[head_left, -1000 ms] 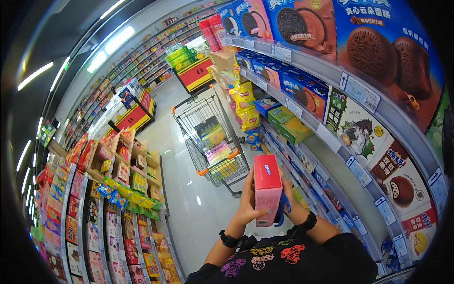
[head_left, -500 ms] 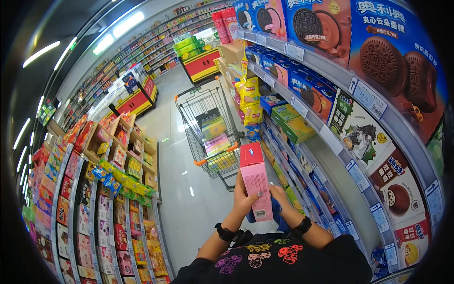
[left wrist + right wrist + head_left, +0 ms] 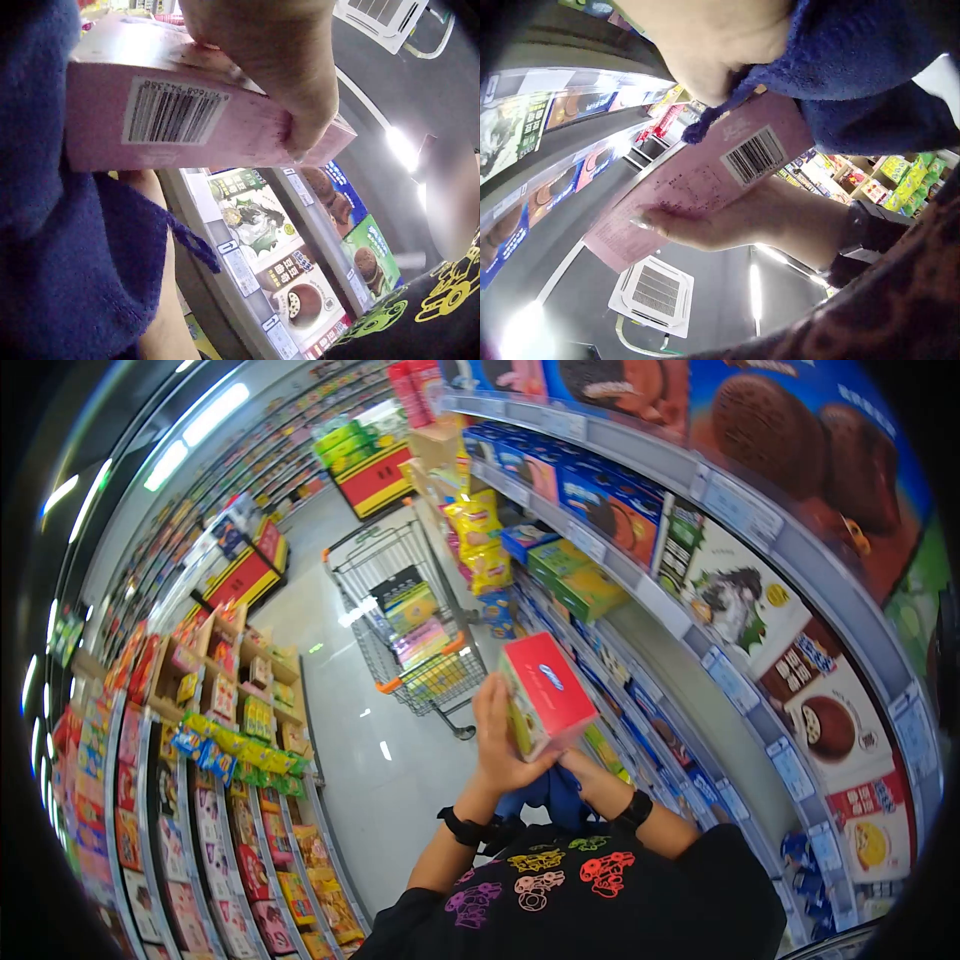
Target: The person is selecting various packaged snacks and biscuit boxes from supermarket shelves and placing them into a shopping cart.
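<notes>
In the head view a pink and red Oreo box (image 3: pixel 552 685) stands tilted in front of my chest. My left hand (image 3: pixel 492 745) grips its left side; in the right wrist view the thumb presses the pink panel by the fine print. My right hand (image 3: pixel 590 772) is behind the box's lower right edge, gripping a dark blue cloth (image 3: pixel 545 795) with a knotted loop, against the box. The cloth bunches beside the barcode (image 3: pixel 176 112) in the left wrist view. The right fingers are partly hidden there by cloth and box.
A shopping cart (image 3: pixel 405 625) with packages in it stands ahead in the aisle. Shelves of cookie boxes (image 3: pixel 735 595) rise close on my right. Snack shelves (image 3: pixel 230 810) line the left. Yellow snack bags (image 3: pixel 478 540) hang beyond the cart's right side.
The box has turned and tipped, so its red top faces me more and the barcode side has left the head view. My left hand has shifted to its left side. The view has swung.
</notes>
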### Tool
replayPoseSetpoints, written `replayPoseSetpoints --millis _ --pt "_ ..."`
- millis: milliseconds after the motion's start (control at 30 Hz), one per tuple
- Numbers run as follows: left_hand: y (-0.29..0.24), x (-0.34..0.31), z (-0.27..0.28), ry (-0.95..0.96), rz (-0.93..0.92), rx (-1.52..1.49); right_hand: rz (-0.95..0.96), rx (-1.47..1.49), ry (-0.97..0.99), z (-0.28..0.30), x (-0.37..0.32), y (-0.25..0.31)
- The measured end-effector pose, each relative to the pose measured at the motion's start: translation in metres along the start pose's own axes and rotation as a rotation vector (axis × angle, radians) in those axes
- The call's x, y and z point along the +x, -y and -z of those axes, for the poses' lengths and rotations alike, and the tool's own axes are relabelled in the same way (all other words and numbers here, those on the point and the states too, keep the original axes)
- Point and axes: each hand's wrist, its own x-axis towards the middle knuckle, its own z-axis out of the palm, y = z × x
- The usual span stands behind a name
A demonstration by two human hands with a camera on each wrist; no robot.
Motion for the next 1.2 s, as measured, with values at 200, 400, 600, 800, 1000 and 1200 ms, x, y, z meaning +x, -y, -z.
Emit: replayPoseSetpoints --millis 200,400,600,800,1000,1200 --pt "0.006 -0.021 -0.004 -0.016 0.449 -0.594 0.113 -0.127 -0.031 0.021 -0.008 0.021" --pt "0.006 -0.014 -0.004 -0.028 0.468 -0.759 0.359 -0.100 -0.295 0.033 -0.030 0.045" --pt "0.004 -0.004 -0.009 0.155 0.499 -0.741 0.864 -0.048 -0.390 -0.025 -0.062 0.083" --pt "0.028 -0.004 0.026 0.559 0.250 -0.450 1.292 -0.751 -0.468 -0.071 -0.079 0.093" --pt "0.033 0.001 0.061 0.579 0.324 -0.715 1.254 -0.840 -0.292 -0.101 -0.048 0.084" --pt "0.049 0.014 0.068 0.599 0.314 -0.900 1.244 -0.818 -0.481 -0.115 -0.017 0.073"
